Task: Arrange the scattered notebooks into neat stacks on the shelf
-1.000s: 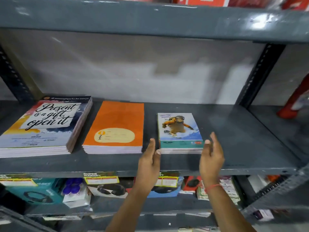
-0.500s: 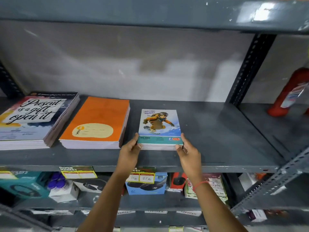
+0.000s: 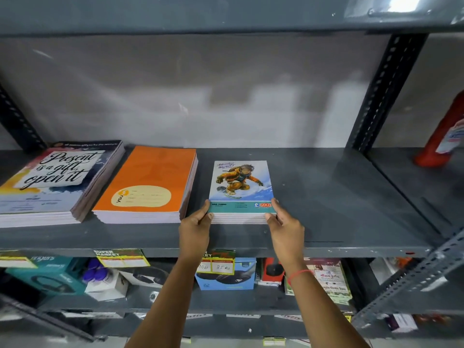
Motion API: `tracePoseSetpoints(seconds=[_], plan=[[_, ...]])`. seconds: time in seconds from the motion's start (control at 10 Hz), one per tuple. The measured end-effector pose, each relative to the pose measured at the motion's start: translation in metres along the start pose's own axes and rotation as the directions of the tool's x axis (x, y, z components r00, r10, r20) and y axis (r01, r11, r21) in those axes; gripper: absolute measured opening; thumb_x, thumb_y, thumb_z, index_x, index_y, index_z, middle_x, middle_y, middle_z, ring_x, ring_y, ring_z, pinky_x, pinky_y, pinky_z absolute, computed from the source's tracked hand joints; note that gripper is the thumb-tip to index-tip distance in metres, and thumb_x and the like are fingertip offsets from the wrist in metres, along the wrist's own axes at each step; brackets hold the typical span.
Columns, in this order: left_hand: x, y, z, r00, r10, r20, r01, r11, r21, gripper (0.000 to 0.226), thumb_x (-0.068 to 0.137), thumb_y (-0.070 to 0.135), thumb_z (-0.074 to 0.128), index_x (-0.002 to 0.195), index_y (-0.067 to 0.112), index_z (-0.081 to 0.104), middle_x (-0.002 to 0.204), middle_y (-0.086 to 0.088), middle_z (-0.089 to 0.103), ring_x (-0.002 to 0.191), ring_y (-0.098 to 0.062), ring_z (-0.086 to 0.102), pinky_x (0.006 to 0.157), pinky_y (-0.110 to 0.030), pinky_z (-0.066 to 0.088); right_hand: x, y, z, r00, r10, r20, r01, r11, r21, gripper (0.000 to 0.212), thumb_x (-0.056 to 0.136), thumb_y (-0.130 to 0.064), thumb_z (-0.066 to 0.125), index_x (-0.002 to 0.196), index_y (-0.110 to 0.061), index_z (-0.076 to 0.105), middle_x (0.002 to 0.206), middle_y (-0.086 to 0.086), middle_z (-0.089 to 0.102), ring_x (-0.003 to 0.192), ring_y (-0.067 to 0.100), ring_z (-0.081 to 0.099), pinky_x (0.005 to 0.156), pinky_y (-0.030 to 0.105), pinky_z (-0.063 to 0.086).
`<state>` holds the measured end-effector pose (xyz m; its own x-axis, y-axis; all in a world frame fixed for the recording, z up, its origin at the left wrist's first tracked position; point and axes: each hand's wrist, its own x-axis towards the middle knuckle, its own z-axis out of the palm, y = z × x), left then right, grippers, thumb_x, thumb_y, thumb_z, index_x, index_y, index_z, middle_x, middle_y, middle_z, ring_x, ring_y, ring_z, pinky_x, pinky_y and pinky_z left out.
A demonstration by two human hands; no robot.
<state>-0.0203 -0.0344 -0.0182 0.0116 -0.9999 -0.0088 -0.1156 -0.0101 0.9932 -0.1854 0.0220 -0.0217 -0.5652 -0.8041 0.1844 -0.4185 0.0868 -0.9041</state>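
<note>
Grey metal shelf (image 3: 351, 222): "Present is a gift" notebook stack (image 3: 50, 182) far left, orange notebook stack (image 3: 148, 184) beside it, snowboarder-cover notebook stack (image 3: 241, 192) mid-shelf. Left hand (image 3: 195, 229) reaches up, fingers (image 3: 207, 205) pinching that stack's near-left corner. Right hand (image 3: 286, 229) mirrors it, pinching the near-right corner.

The snowboarder notebook stack (image 3: 241, 187) is showing "Adventure awaits" and "GOLD". Left of it, the orange stack (image 3: 148, 184) is reading "YOU"; farther left, another stack (image 3: 55, 177) is reading "Present is a gift, open it". Below it, a price tag (image 3: 218, 266) is reading "85".
</note>
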Motion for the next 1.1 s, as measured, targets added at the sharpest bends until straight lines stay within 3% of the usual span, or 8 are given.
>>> tracePoseSetpoints(seconds=[0.1, 0.3, 0.5, 0.6, 0.7, 0.9, 1.0, 1.1], plan=[[0.0, -0.001, 0.0, 1.0, 0.014, 0.004, -0.014, 1.0, 0.007, 0.037, 0.09, 0.005, 0.052, 0.127, 0.008, 0.053, 0.113, 0.003, 0.057, 0.102, -0.013, 0.052, 0.092, -0.022, 0.043, 0.0, 0.001, 0.001, 1.0, 0.01, 0.003, -0.01, 1.0, 0.019, 0.042, 0.091, -0.016, 0.054, 0.133, -0.016, 0.05, 0.117, 0.01, 0.068, 0.088, 0.012, 0.06, 0.084, 0.03, 0.054], [0.003, -0.004, -0.003, 0.999, 0.014, 0.031, -0.015, 0.999, 0.04, 0.04, 0.089, 0.006, 0.053, 0.129, 0.012, 0.052, 0.118, -0.001, 0.061, 0.098, -0.011, 0.054, 0.09, -0.019, 0.044, 0.0, 0.002, -0.002, 0.999, 0.027, 0.033, -0.029, 0.998, 0.052, 0.044, 0.089, -0.013, 0.056, 0.133, -0.016, 0.05, 0.119, 0.008, 0.067, 0.091, 0.009, 0.058, 0.081, 0.017, 0.047], [0.004, -0.005, -0.002, 1.0, 0.016, 0.002, -0.016, 0.998, 0.055, 0.039, 0.088, 0.004, 0.055, 0.127, 0.011, 0.054, 0.125, -0.009, 0.063, 0.093, -0.01, 0.055, 0.093, -0.023, 0.045, -0.003, -0.002, 0.002, 0.999, 0.029, -0.028, -0.03, 1.0, -0.006, 0.044, 0.088, -0.009, 0.058, 0.131, -0.015, 0.051, 0.119, 0.009, 0.067, 0.091, 0.01, 0.059, 0.088, 0.031, 0.053], [0.005, -0.008, -0.001, 0.999, 0.036, -0.023, -0.034, 0.995, 0.091, 0.039, 0.087, 0.003, 0.056, 0.125, 0.01, 0.055, 0.123, -0.009, 0.064, 0.091, -0.008, 0.055, 0.089, -0.02, 0.048, -0.004, -0.002, 0.004, 0.998, 0.01, -0.066, -0.012, 0.999, -0.03, 0.043, 0.087, -0.008, 0.059, 0.13, -0.013, 0.052, 0.119, 0.011, 0.067, 0.09, 0.011, 0.06, 0.085, 0.031, 0.054], [0.006, -0.01, -0.001, 0.996, 0.076, -0.04, -0.071, 0.99, 0.124, 0.038, 0.086, 0.003, 0.057, 0.123, 0.009, 0.057, 0.121, -0.01, 0.065, 0.085, -0.005, 0.055, 0.07, -0.002, 0.044, -0.005, -0.001, 0.005, 0.996, 0.003, -0.094, -0.008, 0.999, -0.051, 0.042, 0.087, -0.008, 0.059, 0.128, -0.013, 0.054, 0.118, 0.011, 0.068, 0.088, 0.011, 0.06, 0.084, 0.031, 0.054], [0.008, -0.017, 0.0, 0.988, 0.145, -0.055, -0.134, 0.976, 0.175, 0.037, 0.085, 0.001, 0.058, 0.122, 0.005, 0.057, 0.12, -0.015, 0.065, 0.093, -0.01, 0.057, 0.061, 0.007, 0.041, -0.006, -0.001, 0.006, 0.995, -0.004, -0.101, -0.004, 0.997, -0.082, 0.041, 0.087, -0.01, 0.06, 0.127, -0.014, 0.055, 0.116, 0.011, 0.068, 0.087, 0.01, 0.059, 0.081, 0.028, 0.055], [0.012, -0.015, -0.003, 0.99, 0.14, 0.01, -0.139, 0.972, 0.19, 0.04, 0.087, 0.002, 0.056, 0.126, 0.005, 0.053, 0.123, -0.016, 0.064, 0.095, -0.01, 0.054, 0.066, 0.005, 0.042, -0.001, -0.006, -0.001, 0.998, 0.063, 0.003, -0.063, 0.997, -0.036, 0.043, 0.088, -0.011, 0.058, 0.13, -0.014, 0.052, 0.123, 0.01, 0.065, 0.095, 0.011, 0.058, 0.093, 0.03, 0.05], [-0.007, -0.002, -0.011, 0.973, 0.205, 0.106, -0.228, 0.926, 0.302, 0.045, 0.091, 0.004, 0.049, 0.136, 0.01, 0.042, 0.12, -0.018, 0.065, 0.092, -0.015, 0.057, 0.075, -0.016, 0.044, -0.014, -0.024, -0.012, 0.987, 0.158, -0.018, -0.155, 0.98, 0.125, 0.046, 0.088, -0.017, 0.058, 0.133, -0.013, 0.049, 0.132, 0.009, 0.059, 0.113, 0.015, 0.056, 0.099, 0.026, 0.042]])
